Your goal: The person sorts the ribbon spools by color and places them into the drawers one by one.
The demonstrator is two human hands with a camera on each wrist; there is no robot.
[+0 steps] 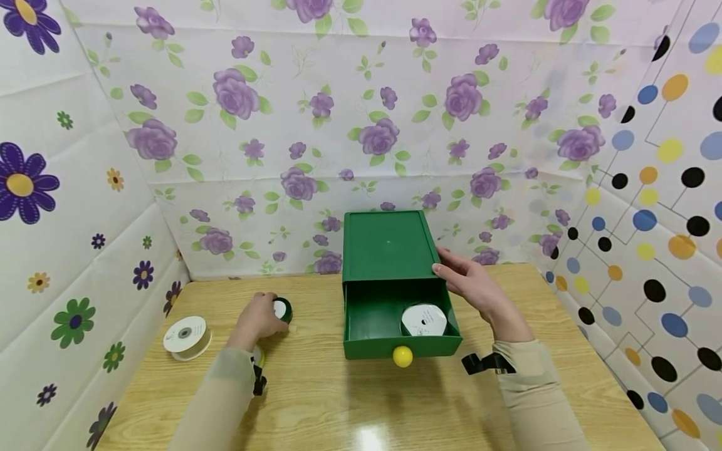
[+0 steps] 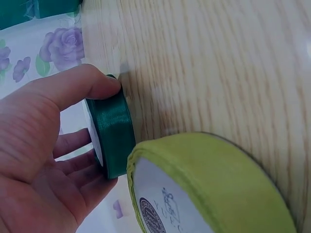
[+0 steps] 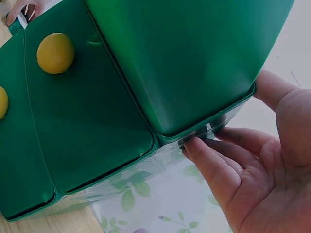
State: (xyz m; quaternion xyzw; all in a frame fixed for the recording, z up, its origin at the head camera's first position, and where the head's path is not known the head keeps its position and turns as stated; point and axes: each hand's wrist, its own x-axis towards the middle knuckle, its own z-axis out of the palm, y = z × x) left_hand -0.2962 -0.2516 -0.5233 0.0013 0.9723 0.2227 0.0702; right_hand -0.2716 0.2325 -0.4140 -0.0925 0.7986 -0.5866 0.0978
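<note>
My left hand (image 1: 258, 318) grips a spool of dark green ribbon (image 2: 114, 136), thumb on one edge and fingers round the opposite side. Just in front of it in the left wrist view stands a larger spool of yellow-green ribbon (image 2: 214, 170), mostly hidden by the sleeve in the head view. My right hand (image 1: 470, 285) holds the upper right front corner of a green drawer cabinet (image 1: 389, 244), thumb at the top edge and fingertips (image 3: 197, 145) against the side. Its top drawer (image 1: 369, 347) is pulled out, and a white-faced spool (image 1: 424, 321) lies inside.
A white spool (image 1: 187, 336) lies on the wooden table (image 1: 304, 407) at the left. A yellow knob (image 1: 403, 356) sticks out from the open drawer's front. More closed drawers with yellow knobs (image 3: 56, 53) sit below it. Patterned cloth walls (image 1: 338, 144) enclose the table.
</note>
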